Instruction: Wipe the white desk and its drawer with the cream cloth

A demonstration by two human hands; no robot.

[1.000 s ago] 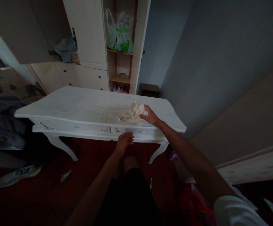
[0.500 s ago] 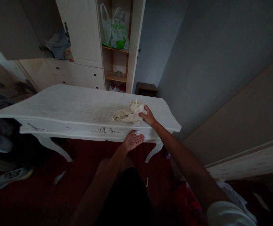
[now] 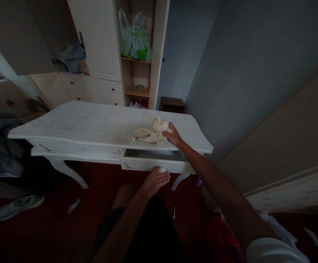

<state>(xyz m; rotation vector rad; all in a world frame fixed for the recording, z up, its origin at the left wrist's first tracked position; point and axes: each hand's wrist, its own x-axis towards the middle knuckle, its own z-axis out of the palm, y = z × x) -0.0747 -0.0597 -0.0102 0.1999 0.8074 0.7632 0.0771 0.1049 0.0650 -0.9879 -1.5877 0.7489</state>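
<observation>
A white painted table [image 3: 87, 126] with curved legs stands in front of me. Its right-hand drawer [image 3: 145, 164] is pulled partly out. My left hand [image 3: 157, 179], palm up, has its fingers curled round the small white drawer knob [image 3: 162, 170]. A crumpled cream cloth [image 3: 150, 132] lies on the table top above the drawer. My right hand [image 3: 172, 137] rests on the cloth's right end with fingers bent onto it.
A cream wardrobe [image 3: 101, 47] with an open shelf section holding plastic bags [image 3: 135, 36] stands behind the table. A grey wall runs on the right. A shoe [image 3: 16, 206] lies on the dark red floor at left, dark bedding [image 3: 0, 146] beside it.
My left hand moved from the table's front rail to the drawer knob and drew the drawer out toward me. My right hand stayed on the cloth.
</observation>
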